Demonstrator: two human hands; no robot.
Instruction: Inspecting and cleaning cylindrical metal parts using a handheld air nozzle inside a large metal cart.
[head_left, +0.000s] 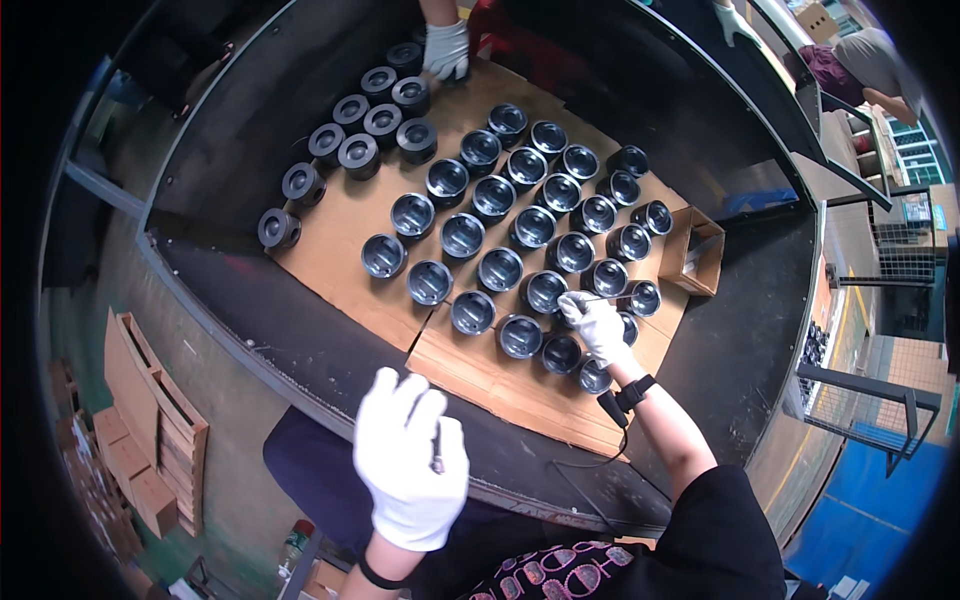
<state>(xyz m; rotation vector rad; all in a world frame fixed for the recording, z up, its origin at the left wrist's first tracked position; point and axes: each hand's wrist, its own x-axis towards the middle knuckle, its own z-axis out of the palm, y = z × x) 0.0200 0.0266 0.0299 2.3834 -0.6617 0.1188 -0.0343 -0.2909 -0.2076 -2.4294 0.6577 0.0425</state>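
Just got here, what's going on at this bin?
A person in white gloves is leaning over a dark bin of metal cylinders. Their right hand is among the hollow-side-up cylinders and seems to hold a thin rod. Their left hand is near the bin's near edge, fingers partly spread, with something small and dark by them. At the far side, a co-worker's gloved hand is beside the closed-face-up cylinders; contact is unclear.

The bin [270,110] holds roughly 28 open-side-up pistons [493,197], about ten flat-side-up pistons [383,122] and one small carton [708,264].
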